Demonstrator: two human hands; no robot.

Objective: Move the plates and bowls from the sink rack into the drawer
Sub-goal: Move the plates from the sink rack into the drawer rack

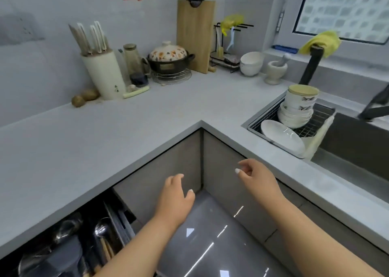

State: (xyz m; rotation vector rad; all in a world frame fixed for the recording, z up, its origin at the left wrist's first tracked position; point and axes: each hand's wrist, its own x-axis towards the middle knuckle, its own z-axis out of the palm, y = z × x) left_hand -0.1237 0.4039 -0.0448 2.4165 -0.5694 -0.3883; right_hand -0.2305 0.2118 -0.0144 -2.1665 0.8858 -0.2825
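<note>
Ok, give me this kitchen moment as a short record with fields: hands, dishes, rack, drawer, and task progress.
left hand: empty, fingers relaxed, in front of the cabinet corner
right hand: empty, fingers loosely curled, below the counter edge
bowls: stack of bowls on the sink rack
plates: white plates leaning at the rack's near end
drawer: open at lower left, utensils inside
progress: plates and bowls not yet moved from the rack

Both hands hang empty over the glossy floor in the bench corner, left hand (175, 199) and right hand (255, 176) with loosely curled fingers. The open drawer (69, 241) holds utensils. In the sink rack (311, 127) lie white plates (282, 136) beside stacked bowls (297, 108).
</note>
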